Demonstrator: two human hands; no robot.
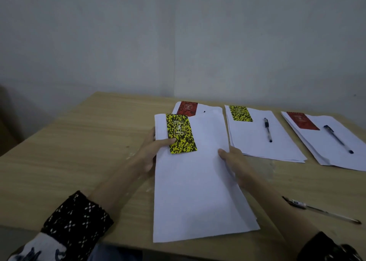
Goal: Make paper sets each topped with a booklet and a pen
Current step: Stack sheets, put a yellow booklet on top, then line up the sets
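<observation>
Matt white paper [196, 181] is laid on a wood-grain table [79, 151] (smooth, pale); the speckled booklet [181, 133] looks glossy.

The table [79, 141] is pale wood-grain tan. Relative to it, the near paper [198, 191] is white and bears a yellow-and-black speckled booklet [181, 134]; a red booklet [187, 108] lies behind. Farther right are another yellow speckled booklet [240, 113], a red one [302, 120] and dark pens [267, 129]. The sleeve [77, 219] is black with white flowers.
</observation>
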